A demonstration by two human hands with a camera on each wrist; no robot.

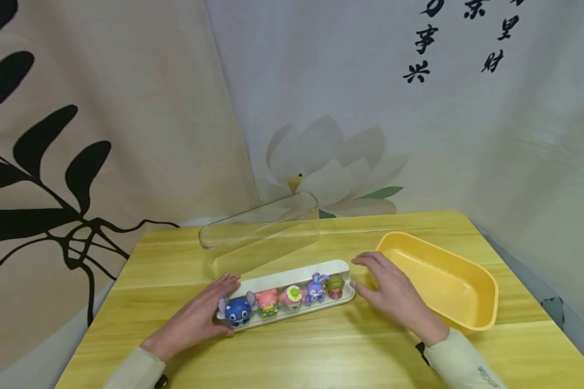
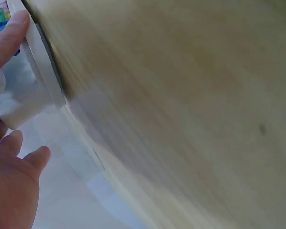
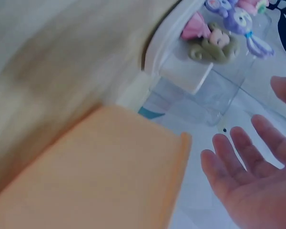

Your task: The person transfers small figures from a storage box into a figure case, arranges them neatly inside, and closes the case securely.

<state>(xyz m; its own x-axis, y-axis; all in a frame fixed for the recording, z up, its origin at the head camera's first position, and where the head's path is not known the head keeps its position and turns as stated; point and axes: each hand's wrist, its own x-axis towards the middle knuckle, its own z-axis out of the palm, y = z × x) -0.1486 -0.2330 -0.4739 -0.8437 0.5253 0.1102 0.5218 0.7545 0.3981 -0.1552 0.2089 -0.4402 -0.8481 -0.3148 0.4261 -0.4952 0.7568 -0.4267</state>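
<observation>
A long white tray-like base (image 1: 292, 319) lies on the table with several small cartoon figurines in a row. From the left come a blue big-eared one (image 1: 238, 310), a pink one (image 1: 267, 301), a pink one with a green-and-white swirl (image 1: 292, 296), a purple rabbit (image 1: 315, 289) and an olive-haired one (image 1: 335, 286). My left hand (image 1: 201, 310) holds the base's left end, thumb at the front rim and fingers toward the back. Off the right end, my right hand (image 1: 396, 294) hovers, fingers spread and apart from it in the right wrist view.
A clear transparent cover (image 1: 260, 232) stands behind the base. To the right sits a yellow rectangular plastic tub (image 1: 489, 302), close beside my right forearm. Everything rests on a wooden table (image 1: 321, 351), with printed cloth curtains (image 1: 345, 65) behind its far edge.
</observation>
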